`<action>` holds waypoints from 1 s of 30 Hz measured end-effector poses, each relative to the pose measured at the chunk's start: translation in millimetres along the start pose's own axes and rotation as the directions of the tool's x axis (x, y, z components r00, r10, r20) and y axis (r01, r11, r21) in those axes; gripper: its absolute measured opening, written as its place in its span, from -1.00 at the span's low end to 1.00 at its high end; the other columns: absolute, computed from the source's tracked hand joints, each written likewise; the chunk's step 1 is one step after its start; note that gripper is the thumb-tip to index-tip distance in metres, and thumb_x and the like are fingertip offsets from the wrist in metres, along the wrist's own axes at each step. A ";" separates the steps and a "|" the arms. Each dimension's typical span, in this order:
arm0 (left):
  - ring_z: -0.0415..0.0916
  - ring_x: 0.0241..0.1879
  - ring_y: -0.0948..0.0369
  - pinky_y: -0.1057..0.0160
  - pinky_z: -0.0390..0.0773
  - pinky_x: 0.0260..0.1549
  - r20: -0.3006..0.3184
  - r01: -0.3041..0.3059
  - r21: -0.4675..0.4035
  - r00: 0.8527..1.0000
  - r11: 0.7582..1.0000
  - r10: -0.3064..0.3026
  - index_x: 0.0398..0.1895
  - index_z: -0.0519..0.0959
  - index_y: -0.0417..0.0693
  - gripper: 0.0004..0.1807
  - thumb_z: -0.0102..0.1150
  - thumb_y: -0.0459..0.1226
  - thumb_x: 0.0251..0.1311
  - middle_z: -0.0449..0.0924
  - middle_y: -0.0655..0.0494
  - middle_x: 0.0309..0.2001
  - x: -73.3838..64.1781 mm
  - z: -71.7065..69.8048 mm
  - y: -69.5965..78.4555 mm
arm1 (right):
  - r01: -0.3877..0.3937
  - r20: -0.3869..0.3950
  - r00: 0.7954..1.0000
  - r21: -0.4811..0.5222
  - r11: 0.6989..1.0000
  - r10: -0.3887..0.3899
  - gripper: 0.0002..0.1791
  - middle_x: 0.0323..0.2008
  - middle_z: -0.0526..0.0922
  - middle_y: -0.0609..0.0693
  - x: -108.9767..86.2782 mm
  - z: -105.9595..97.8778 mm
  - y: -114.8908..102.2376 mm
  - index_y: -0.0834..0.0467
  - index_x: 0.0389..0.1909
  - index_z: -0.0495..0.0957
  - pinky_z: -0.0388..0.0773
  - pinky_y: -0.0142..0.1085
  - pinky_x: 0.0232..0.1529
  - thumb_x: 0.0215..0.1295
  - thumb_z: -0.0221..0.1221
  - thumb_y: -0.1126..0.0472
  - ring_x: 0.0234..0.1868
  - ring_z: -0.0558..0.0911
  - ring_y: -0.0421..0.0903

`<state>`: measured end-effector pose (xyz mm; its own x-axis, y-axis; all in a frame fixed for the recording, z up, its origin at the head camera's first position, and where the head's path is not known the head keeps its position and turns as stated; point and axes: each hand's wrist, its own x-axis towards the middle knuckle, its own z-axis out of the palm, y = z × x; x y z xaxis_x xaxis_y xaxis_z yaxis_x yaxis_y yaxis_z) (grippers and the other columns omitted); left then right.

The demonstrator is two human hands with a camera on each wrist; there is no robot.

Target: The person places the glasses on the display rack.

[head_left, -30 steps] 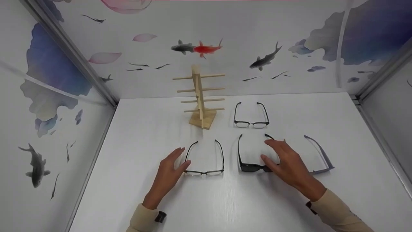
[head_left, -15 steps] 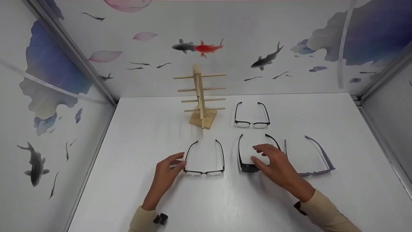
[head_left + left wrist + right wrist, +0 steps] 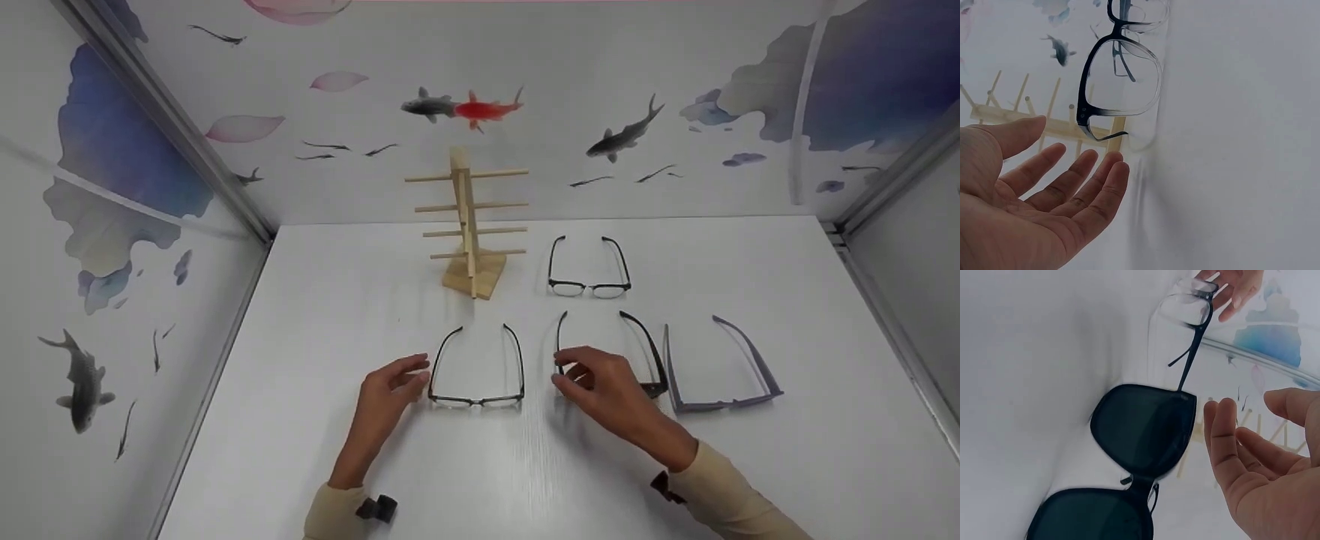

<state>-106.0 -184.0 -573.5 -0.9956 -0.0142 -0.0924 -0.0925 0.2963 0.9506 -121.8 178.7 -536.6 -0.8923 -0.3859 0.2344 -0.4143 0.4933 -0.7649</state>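
In the head view, black-framed eyeglasses (image 3: 499, 401) with clear lenses lie unfolded on the white table, temples pointing away. My left hand (image 3: 386, 394) is just left of their left temple, fingers loosely bent, holding nothing. The left wrist view shows a gap between its fingers (image 3: 1109, 194) and the frame. My right hand (image 3: 611, 390) hovers over the black sunglasses (image 3: 655, 388), covering much of their front in the head view. Its thumb and fingertips are near the left temple but apart. In the right wrist view, the dark lenses (image 3: 1145, 427) stand beside the relaxed, unfilled hand.
Behind stands a wooden display rack (image 3: 466, 225) with several crossbars. To its right lie other clear eyeglasses (image 3: 607, 291). Grey-purple glasses (image 3: 701, 407) lie right of the sunglasses, very near them. Printed panels wall in the table (image 3: 480, 480) at back and sides.
My right hand has moved left across the sunglasses, uncovering their right side and the grey-purple glasses. My left hand has drawn slightly left, away from the eyeglasses. The glasses stay put.
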 end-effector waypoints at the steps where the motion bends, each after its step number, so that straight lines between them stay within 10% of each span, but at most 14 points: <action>1: 0.75 0.11 0.06 0.16 0.79 0.03 0.003 0.004 -0.009 1.000 1.000 -0.004 0.40 0.65 -0.21 -0.56 0.35 -0.25 0.56 0.75 -0.09 0.23 -0.3 -0.5 -0.4 | 0.001 -0.001 1.000 0.001 1.000 -0.001 -0.71 -0.03 0.82 0.15 0.6 2.9 -1.0 0.25 0.13 0.74 0.78 -0.28 -0.22 0.44 0.44 0.35 -0.25 0.79 -0.17; 30: 0.78 0.00 0.02 0.28 0.77 -0.02 0.060 0.056 -0.093 0.997 0.994 -0.050 0.42 0.59 -0.33 -0.50 0.38 -0.28 0.53 0.79 -0.13 0.03 -7.1 4.7 -8.2 | -0.247 0.088 0.968 0.168 0.954 0.236 -0.58 -0.03 0.78 0.33 2.0 71.4 -9.0 0.46 0.38 0.51 0.68 -0.28 -0.65 0.60 0.20 0.41 -0.61 0.68 -0.17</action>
<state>-98.0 -181.8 -582.0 -0.9871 0.0280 -0.1576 -0.1486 0.2046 0.9675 -107.0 117.8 -572.1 -0.9455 -0.3257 -0.0059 -0.1444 0.4353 -0.8886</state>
